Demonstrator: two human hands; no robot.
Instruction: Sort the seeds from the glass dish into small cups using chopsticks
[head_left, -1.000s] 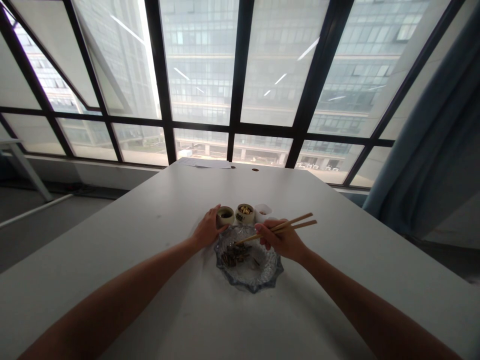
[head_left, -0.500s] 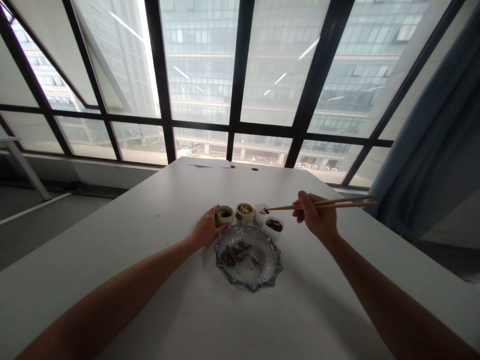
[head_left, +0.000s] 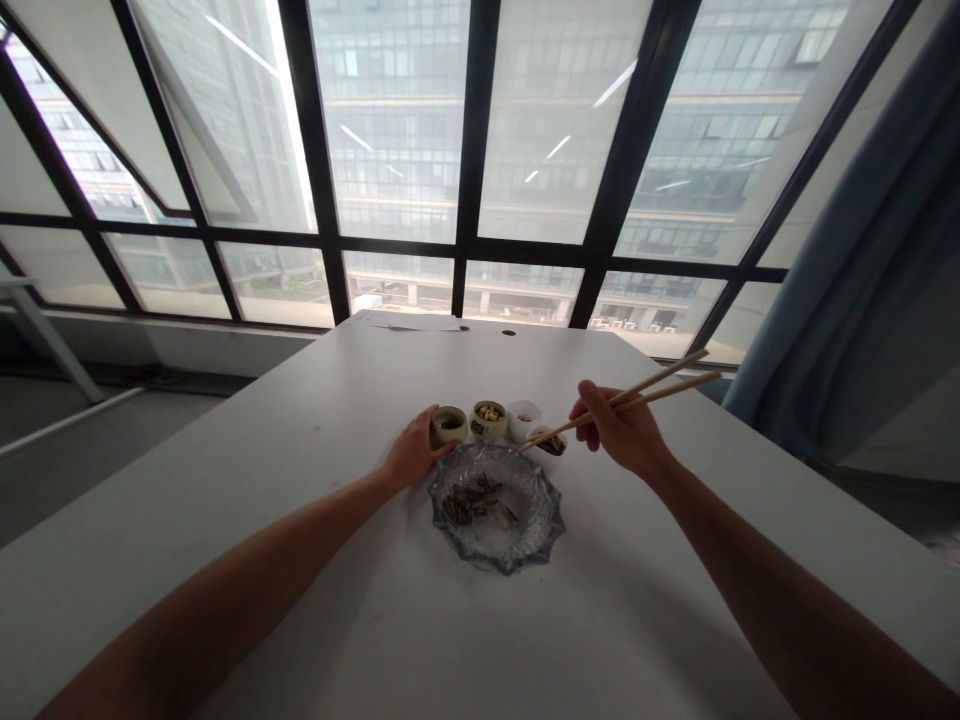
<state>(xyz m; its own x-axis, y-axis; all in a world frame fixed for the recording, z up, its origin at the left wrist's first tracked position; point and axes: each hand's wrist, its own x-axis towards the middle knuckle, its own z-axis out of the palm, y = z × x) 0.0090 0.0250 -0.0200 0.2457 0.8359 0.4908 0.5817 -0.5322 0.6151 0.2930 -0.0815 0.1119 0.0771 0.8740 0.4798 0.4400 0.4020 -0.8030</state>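
Observation:
My left hand (head_left: 414, 447) is wrapped round the side of a small cream cup (head_left: 448, 437) with a little dark matter inside. In my right hand (head_left: 619, 428) is a pair of wooden chopsticks (head_left: 660, 385), their tips over the far right rim of a clear scalloped glass plate (head_left: 536, 540). Whether the tips hold anything is too small to tell. Dark, seed-like pieces (head_left: 466, 500) lie in the plate's left half. Next to the cup stand a second cream cup (head_left: 489, 430) with pale yellow bits, a white cup (head_left: 523, 412), and a white cup with dark pieces (head_left: 555, 444), partly behind the chopsticks.
Everything stands on a white table (head_left: 345, 390). White paper sheets (head_left: 420, 322) lie at its far edge, beside a round hole (head_left: 508, 332). Beyond are tall windows, with a blue curtain (head_left: 817, 300) on the right.
The chopstick tips have moved from the white cup leftward and nearer to me, to the plate's rim. Their back ends have tilted up. My left hand stays on the cream cup.

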